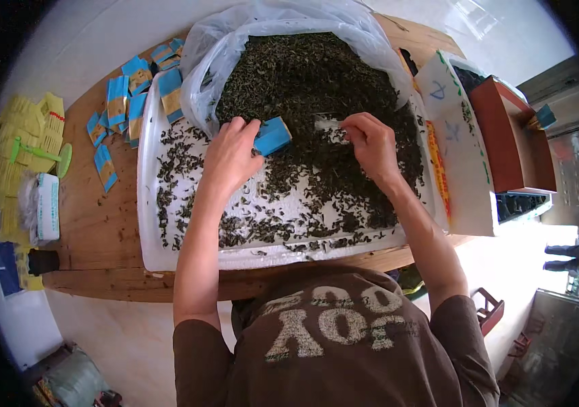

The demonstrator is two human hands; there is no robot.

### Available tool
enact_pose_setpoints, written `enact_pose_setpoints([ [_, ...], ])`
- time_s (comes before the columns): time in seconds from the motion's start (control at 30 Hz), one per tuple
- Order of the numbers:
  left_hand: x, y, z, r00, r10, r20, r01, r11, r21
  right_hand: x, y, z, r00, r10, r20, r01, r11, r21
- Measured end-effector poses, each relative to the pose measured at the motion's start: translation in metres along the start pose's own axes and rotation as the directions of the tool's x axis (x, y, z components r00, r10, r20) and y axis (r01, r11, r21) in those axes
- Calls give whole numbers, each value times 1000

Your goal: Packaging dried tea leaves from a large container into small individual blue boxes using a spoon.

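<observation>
My left hand (232, 152) grips a small blue paper packet (274, 136) at its near end, just above the dried leaves. In my right hand (373, 145), the fingertips pinch a small clear plastic piece (326, 122), possibly a scoop; its exact shape is hard to tell. Both hands are over a white foam tray (148, 219) strewn with dark, curled dried leaves, which look like tea. Beyond the hands, a large clear plastic bag (195, 56) lies with its mouth towards me, and a heap of the dried leaves (309, 66) spills from it.
Several blue-and-tan packets (116, 99) lie left on the wooden table (93, 224). Further left are yellow paper sheets (19, 127), a green plastic stand (64, 160) and a tissue pack (47, 208). At right, a foam box (457, 127) carries a brown open box (510, 135).
</observation>
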State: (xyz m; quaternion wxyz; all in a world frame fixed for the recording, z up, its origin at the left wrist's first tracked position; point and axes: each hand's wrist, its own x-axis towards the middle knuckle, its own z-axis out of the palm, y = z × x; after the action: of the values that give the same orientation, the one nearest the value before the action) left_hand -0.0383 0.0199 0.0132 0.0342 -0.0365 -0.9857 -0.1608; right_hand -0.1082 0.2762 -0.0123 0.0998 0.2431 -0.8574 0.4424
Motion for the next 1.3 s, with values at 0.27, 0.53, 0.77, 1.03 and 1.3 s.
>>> enact_pose_setpoints([
  [0.27,-1,7,3,999,41,-10,-42,986,-164,-3,-35,4,925,-379,18,379,921,-91],
  [0.53,-10,2,-9,999,39,-23,-44,958,-283,-4,-26,-37,878,-477,32,472,854,-219],
  [0.77,-20,-12,-13,996,86,-2,-85,994,75,-62,-5,-76,976,-218,18,196,836,-512],
  [1.03,-13,12,-2,990,84,115,-86,996,12,-57,-23,-22,976,-203,-74,185,962,-200],
  [1.3,-8,19,-3,992,113,57,-102,980,-172,-40,-44,-21,990,-119,-76,112,990,-84],
])
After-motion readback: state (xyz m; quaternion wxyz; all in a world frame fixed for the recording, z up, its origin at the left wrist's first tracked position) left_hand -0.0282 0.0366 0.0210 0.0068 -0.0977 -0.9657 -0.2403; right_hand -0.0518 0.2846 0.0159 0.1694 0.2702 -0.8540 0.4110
